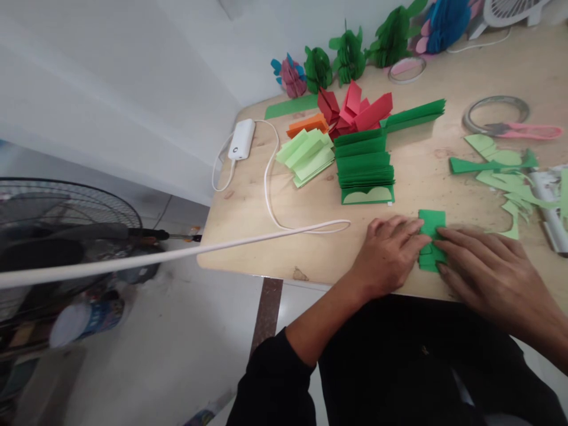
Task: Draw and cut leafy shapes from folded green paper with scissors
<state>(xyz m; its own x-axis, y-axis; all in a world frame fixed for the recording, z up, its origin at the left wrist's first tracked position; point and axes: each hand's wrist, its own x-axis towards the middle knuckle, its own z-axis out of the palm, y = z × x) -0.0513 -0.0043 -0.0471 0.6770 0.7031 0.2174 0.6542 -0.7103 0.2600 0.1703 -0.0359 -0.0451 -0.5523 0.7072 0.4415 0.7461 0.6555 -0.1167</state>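
Hands flat on green paper

The folded paper under both hands is dark green, as is the stack of folded sheets behind it; left of that stack lies a pale lime-green pile, with orange pieces and red folded pieces behind it. Right of the stack, pale green offcuts and pink-handled scissors lie on the light wooden table; the cable is white

Folded paper stacks, power bank, perhaps scissors.
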